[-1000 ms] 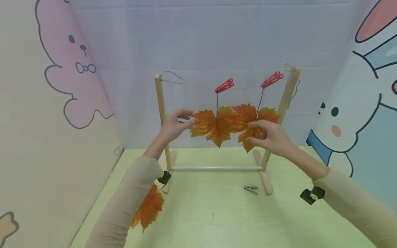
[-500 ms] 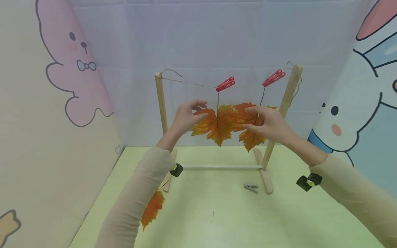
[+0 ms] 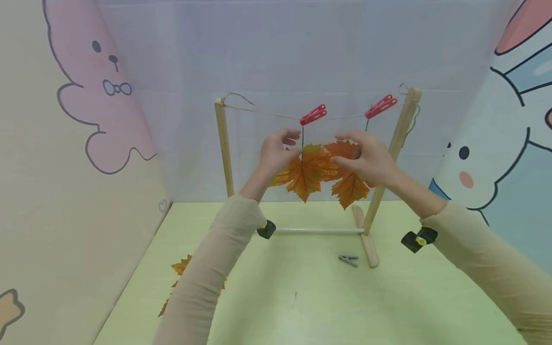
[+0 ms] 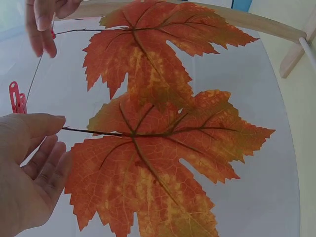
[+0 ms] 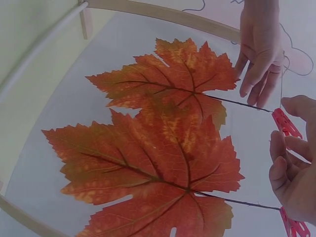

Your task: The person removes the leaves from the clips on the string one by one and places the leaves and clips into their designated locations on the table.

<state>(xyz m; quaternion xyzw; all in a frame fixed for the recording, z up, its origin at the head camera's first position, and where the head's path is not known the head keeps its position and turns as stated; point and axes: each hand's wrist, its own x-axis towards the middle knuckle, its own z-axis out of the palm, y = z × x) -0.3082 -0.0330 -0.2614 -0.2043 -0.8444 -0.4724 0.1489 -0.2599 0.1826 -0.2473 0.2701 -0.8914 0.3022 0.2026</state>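
Two orange-and-yellow artificial maple leaves hang by dark stems from a thin string, each held by a red clothespin. My left hand (image 3: 278, 153) is beside the stem of the left leaf (image 3: 305, 179), fingers loosely bent and thumb apart from them. In the left wrist view its thumb tip overlaps the end of that stem. My right hand (image 3: 373, 158) is in front of the right leaf (image 3: 350, 190), hiding part of it, thumb and fingers apart. The left clothespin (image 3: 313, 115) and the right clothespin (image 3: 381, 106) sit just above the hands.
The string (image 3: 263, 112) spans a wooden frame with a left post (image 3: 223, 143), a right post (image 3: 404, 120) and a white crossbar (image 3: 319, 231). A grey clothespin (image 3: 348, 260) lies on the table (image 3: 327, 306). Another maple leaf (image 3: 181, 265) is partly under the left forearm.
My left hand has moved right and up, from the left leaf's edge to its stem. My right hand has risen slightly and shifted left. The leaves hang nearly as before.
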